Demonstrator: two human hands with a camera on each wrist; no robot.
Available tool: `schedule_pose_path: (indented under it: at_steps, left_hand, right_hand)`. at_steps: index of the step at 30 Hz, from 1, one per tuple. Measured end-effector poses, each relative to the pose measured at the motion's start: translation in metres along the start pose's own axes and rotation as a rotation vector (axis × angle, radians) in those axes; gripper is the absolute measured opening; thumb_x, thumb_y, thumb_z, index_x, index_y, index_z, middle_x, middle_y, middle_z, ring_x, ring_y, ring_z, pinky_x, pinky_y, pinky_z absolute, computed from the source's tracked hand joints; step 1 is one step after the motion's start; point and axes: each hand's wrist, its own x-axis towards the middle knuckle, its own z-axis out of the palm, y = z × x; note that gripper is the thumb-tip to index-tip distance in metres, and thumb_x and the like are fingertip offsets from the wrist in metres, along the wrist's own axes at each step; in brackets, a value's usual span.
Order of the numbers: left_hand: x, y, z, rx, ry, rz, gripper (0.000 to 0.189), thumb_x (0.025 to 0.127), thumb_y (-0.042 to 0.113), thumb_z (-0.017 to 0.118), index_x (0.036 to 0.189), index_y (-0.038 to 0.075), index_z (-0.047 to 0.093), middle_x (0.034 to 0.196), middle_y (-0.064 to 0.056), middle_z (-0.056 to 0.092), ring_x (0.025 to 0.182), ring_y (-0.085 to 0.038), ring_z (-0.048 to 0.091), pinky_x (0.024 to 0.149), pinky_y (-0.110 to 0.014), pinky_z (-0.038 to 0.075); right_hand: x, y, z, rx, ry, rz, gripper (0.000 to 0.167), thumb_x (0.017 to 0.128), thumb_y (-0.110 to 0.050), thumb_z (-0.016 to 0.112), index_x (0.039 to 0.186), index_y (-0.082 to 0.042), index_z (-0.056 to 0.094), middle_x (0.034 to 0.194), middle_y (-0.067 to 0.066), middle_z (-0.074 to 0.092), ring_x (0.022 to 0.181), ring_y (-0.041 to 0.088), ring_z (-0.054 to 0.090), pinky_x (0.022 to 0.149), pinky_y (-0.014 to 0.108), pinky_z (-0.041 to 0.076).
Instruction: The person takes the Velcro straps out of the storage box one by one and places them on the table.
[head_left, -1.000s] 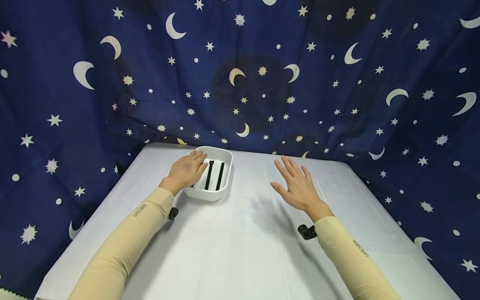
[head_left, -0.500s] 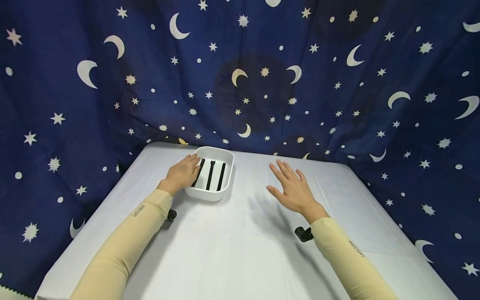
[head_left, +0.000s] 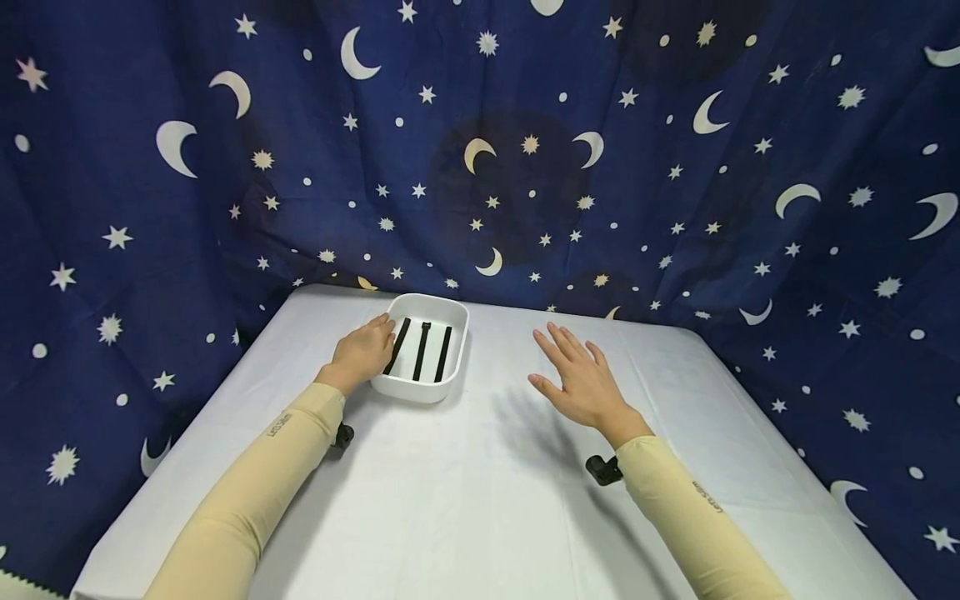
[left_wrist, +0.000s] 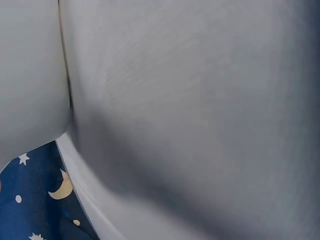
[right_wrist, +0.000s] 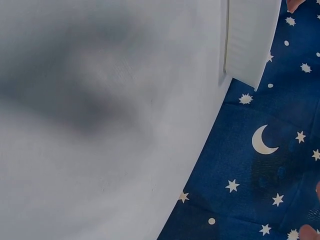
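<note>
A white, round-cornered tray (head_left: 416, 392) stands at the back left of the table in the head view. Three narrow black strips lie side by side in it: a left strip (head_left: 397, 346), a middle strip (head_left: 422, 352) with a wider far end, and a right strip (head_left: 443, 354). My left hand (head_left: 363, 348) is at the tray's left rim, its fingers overlapping that edge, with nothing seen held. Well to the right of the tray, my right hand (head_left: 583, 379) hovers palm down, fingers spread and empty. The tray's outer wall (left_wrist: 30, 70) fills the left wrist view's upper left.
A white cloth covers the table (head_left: 465, 500). Behind it and along both sides hangs a dark blue curtain (head_left: 480, 167) with moons and stars. Small black devices, a left one (head_left: 342, 437) and a right one (head_left: 603, 470), sit under the wrists.
My left hand has drawn left from over the tray to its left rim, uncovering the left black strip. My right hand has drifted slightly left and down. The tray and strips look unmoved.
</note>
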Motion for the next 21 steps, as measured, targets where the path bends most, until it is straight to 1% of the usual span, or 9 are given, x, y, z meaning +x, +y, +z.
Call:
schedule_pose_path:
  at_steps: [9,14,17,21]
  left_hand:
    - [-0.001,-0.006,0.007,-0.009,0.005,-0.030,0.044,0.103,0.011,0.039,0.144,-0.002,0.050,0.155,-0.019,0.044,0.134,-0.041,0.052,0.104,-0.056,0.049]
    - [-0.002,-0.007,0.009,-0.014,0.029,-0.037,0.044,0.102,0.010,0.040,0.142,-0.003,0.052,0.153,-0.020,0.046,0.131,-0.042,0.054,0.101,-0.057,0.050]
    - [-0.002,-0.006,0.009,-0.020,0.026,-0.045,0.044,0.102,0.011,0.041,0.142,-0.002,0.052,0.152,-0.020,0.047,0.130,-0.042,0.055,0.101,-0.057,0.051]
    - [-0.002,-0.005,0.010,-0.021,0.022,-0.060,0.043,0.102,0.010,0.042,0.142,-0.002,0.053,0.151,-0.020,0.048,0.128,-0.043,0.057,0.099,-0.057,0.052]
  right_hand:
    - [0.004,-0.004,0.003,0.004,0.000,-0.012,0.074,0.100,-0.059,0.045,0.162,-0.030,0.017,0.170,0.002,0.015,0.156,0.030,0.018,0.121,0.064,0.016]
    - [0.008,-0.005,0.006,0.010,0.005,-0.024,0.073,0.101,-0.058,0.045,0.161,-0.028,0.019,0.169,0.004,0.019,0.155,0.030,0.022,0.118,0.063,0.024]
    - [0.009,-0.006,0.008,0.023,0.007,-0.025,0.071,0.101,-0.057,0.046,0.161,-0.026,0.022,0.168,0.005,0.023,0.153,0.031,0.026,0.116,0.062,0.030]
    - [0.011,-0.007,0.012,0.045,0.000,-0.018,0.070,0.101,-0.055,0.047,0.160,-0.024,0.025,0.166,0.006,0.026,0.151,0.031,0.030,0.115,0.061,0.033]
